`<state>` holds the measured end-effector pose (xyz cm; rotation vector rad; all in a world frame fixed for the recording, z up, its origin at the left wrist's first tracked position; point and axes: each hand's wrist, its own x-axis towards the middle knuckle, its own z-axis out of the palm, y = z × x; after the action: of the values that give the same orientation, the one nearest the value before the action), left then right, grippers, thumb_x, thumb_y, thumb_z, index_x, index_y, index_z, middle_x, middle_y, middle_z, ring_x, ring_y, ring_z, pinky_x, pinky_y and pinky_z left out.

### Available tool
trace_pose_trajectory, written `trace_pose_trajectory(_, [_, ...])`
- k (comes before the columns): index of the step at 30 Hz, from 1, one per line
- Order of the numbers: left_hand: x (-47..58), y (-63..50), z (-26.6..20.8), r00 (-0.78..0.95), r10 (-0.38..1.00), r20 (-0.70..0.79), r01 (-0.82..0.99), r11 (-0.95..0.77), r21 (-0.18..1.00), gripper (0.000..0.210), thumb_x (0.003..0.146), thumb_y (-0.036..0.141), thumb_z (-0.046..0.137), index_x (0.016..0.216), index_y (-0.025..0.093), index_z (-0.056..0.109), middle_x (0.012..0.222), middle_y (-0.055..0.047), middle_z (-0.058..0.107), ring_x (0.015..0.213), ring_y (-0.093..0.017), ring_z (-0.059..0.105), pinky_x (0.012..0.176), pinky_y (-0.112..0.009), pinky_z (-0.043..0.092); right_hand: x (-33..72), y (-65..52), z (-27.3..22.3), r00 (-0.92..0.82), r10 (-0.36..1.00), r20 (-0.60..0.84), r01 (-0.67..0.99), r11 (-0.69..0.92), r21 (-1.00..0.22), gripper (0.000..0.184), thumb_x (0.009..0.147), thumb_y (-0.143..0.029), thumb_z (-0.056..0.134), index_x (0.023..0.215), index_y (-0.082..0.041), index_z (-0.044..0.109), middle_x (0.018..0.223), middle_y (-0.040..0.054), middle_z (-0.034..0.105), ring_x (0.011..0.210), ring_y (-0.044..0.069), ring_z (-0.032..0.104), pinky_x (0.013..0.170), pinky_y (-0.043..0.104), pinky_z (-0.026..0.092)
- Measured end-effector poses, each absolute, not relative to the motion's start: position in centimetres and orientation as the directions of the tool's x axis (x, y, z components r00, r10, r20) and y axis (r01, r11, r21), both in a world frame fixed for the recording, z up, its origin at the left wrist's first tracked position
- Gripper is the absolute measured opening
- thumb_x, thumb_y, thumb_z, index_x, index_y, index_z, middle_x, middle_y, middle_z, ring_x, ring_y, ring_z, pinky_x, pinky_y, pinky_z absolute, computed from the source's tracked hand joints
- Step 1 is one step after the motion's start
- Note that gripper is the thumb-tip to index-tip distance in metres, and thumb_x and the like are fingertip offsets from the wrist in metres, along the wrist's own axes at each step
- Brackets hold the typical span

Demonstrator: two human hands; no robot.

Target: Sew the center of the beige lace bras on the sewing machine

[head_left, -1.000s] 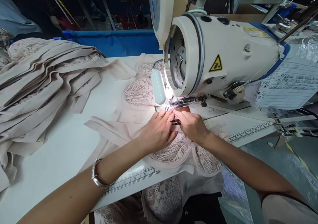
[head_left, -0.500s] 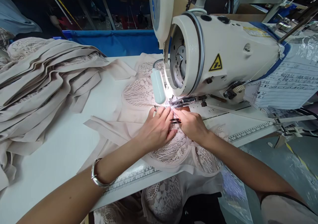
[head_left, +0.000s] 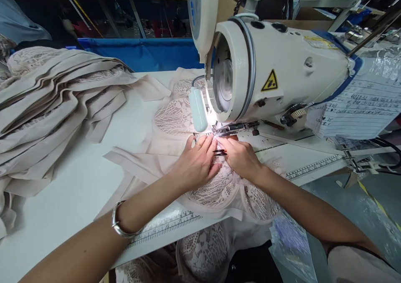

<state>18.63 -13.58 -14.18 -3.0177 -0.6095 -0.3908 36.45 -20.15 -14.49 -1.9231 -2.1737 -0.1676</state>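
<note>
Pale pink lace bra pieces lie under the sewing machine's needle area, where a lamp shines. My left hand rests on the fabric, fingertips close to the presser foot, fingers laid down and thumb apart. Opposite it, my right hand presses the fabric with its fingertips near the needle. Dark blades of thread snips stick out from under my right hand toward the left one; their handle is mostly hidden. The needle tip is lost in glare.
A thick stack of beige lace-trimmed pieces lies on the left. The pale green lamp hangs close above my left fingers. A ruler strip runs along the table's front edge. Handwritten paper hangs at the right.
The disc inside the machine head's round opening now looks blurred, as if turning. Both hands keep nearly the same place at the needle; the whole view has shifted slightly.
</note>
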Motion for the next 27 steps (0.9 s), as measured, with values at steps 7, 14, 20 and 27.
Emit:
trace_pose_trajectory(7, [18.4, -14.6, -13.7, 0.962, 0.150, 0.229, 0.191, -0.968, -0.165, 0.034, 0.101, 0.012, 0.040, 0.121, -0.002, 0.063, 0.132, -0.028, 0.064, 0.126, -0.035, 0.062, 0.108, -0.048, 0.048, 37.3, -20.5, -13.5, -0.010, 0.982, 0.187, 0.973, 0.053, -0.225, 0.017, 0.096, -0.012, 0.045, 0.101, -0.016, 0.061, 0.090, 0.0078, 0.068, 0.069, 0.018, 0.059, 0.061, 0.027, 0.038])
trace_pose_trajectory(14, [17.6, -13.3, -13.9, 0.955, 0.194, 0.223, 0.188, -0.981, 0.049, 0.035, 0.093, -0.001, 0.044, 0.121, 0.009, 0.061, 0.136, -0.021, 0.061, 0.134, -0.036, 0.055, 0.105, -0.053, 0.052, 38.0, -20.3, -13.9, -0.118, 0.956, 0.267, 0.938, 0.196, -0.286, 0.026, 0.101, -0.018, 0.044, 0.108, -0.019, 0.069, 0.106, 0.0087, 0.068, 0.084, 0.018, 0.063, 0.072, 0.026, 0.045])
trace_pose_trajectory(20, [17.3, -10.6, -13.7, 0.938, 0.153, 0.311, 0.092, -0.975, 0.203, 0.037, 0.094, -0.003, 0.040, 0.116, 0.014, 0.065, 0.134, -0.015, 0.064, 0.132, -0.029, 0.055, 0.105, -0.049, 0.053, 37.3, -18.6, -13.6, -0.143, 0.956, 0.256, 0.961, 0.197, -0.196, 0.030, 0.101, -0.015, 0.040, 0.099, -0.015, 0.070, 0.102, 0.0110, 0.071, 0.080, 0.019, 0.062, 0.069, 0.029, 0.044])
trace_pose_trajectory(27, [17.5, -11.4, -12.6, 0.947, 0.213, 0.240, 0.176, -0.970, 0.167, 0.031, 0.101, 0.034, 0.050, 0.102, 0.009, 0.068, 0.118, -0.020, 0.066, 0.117, -0.034, 0.060, 0.103, -0.054, 0.051, 37.5, -20.7, -11.7, -0.028, 0.976, 0.216, 0.975, 0.074, -0.207, 0.022, 0.097, -0.014, 0.050, 0.095, -0.020, 0.071, 0.099, 0.0047, 0.070, 0.079, 0.018, 0.061, 0.064, 0.028, 0.039])
